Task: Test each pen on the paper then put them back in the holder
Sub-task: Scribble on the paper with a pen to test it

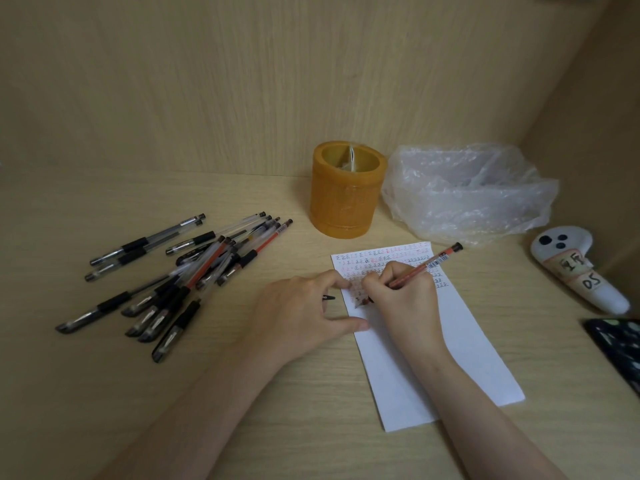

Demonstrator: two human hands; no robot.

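Note:
My right hand (403,299) grips a red pen (427,266) with its tip down on the white paper (426,358), just below several rows of small red and black marks. My left hand (301,313) lies at the paper's left edge, thumb pressing the sheet, fingers curled round a small dark pen cap (329,297). The yellow-brown cylindrical holder (346,199) stands behind the paper, near the back wall. A loose pile of several black and red pens (183,278) lies on the desk to the left.
A crumpled clear plastic bag (467,192) sits right of the holder. A white controller with labels (581,268) lies at the right. A dark patterned object (620,348) shows at the right edge. Wooden walls close the back and right side.

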